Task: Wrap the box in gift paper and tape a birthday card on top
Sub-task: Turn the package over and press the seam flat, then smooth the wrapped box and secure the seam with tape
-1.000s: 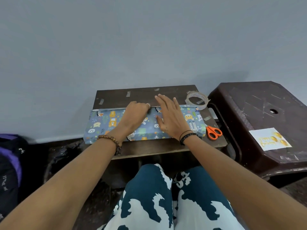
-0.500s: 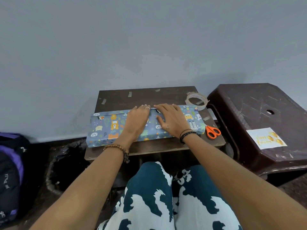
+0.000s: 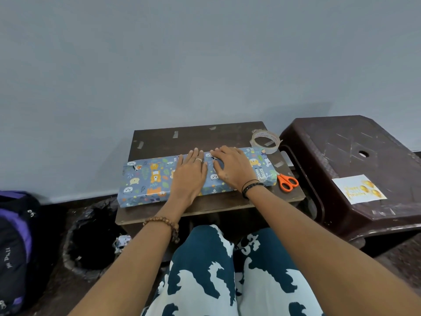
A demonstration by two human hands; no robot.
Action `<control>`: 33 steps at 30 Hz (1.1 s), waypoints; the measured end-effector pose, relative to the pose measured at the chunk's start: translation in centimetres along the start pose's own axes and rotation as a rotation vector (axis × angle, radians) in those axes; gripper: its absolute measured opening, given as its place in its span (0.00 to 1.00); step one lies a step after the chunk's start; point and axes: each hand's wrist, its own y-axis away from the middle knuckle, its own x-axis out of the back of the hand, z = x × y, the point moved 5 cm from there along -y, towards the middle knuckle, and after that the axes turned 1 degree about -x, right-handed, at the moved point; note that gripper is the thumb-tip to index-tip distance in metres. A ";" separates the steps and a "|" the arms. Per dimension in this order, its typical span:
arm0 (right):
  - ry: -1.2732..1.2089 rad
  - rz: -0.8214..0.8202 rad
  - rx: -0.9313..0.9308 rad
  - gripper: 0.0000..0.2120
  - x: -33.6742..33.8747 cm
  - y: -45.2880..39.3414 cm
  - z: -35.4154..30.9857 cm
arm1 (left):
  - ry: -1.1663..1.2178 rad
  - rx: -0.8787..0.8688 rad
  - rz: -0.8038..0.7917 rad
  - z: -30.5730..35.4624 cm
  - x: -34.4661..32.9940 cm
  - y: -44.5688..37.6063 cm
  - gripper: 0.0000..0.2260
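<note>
Both hands (image 3: pixel 189 176) (image 3: pixel 232 168) now flat together atop wrapped box (image 3: pixel 148 179), fingers uncurled

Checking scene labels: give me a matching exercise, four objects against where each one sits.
Things:
1. tape roll
2. scissors
3. birthday card
4. wrapped box

Places:
A. on the dark plastic stool at the right
B. under both hands on the small table
C. back right corner of the small table
D. on the table, just off the box's right end

Pairs: 1-C, 2-D, 3-A, 4-B
</note>
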 end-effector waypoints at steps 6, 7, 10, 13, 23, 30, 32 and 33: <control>-0.265 0.065 -0.171 0.11 1.5 -1.0 1.5 | 0.068 0.006 0.003 -0.3 0.2 0.1 0.21; -0.270 0.108 -0.204 0.10 2.1 -1.3 2.4 | 0.060 0.002 0.008 -0.3 0.2 0.0 0.21; -0.186 0.193 -0.375 0.14 3.4 -1.5 6.3 | 0.019 -0.015 0.005 -0.4 -0.1 -0.4 0.21; -0.143 0.174 -0.566 0.16 3.8 -2.0 9.0 | -0.013 -0.027 -0.001 -0.5 -0.4 -0.5 0.22; 0.127 0.036 -0.695 0.15 1.9 -4.1 11.1 | 0.053 -0.025 0.038 -0.4 -0.5 -0.7 0.21; 0.024 0.215 -0.389 0.15 5.0 -4.1 6.1 | 0.205 0.037 0.020 -1.4 0.2 -2.3 0.20; -0.025 0.273 -0.228 0.13 5.2 -3.6 3.0 | 0.131 0.031 -0.034 -1.7 0.4 -3.4 0.18; -0.047 0.280 -0.147 0.12 5.0 -3.0 1.4 | 0.060 0.001 -0.040 -1.7 0.9 -3.8 0.15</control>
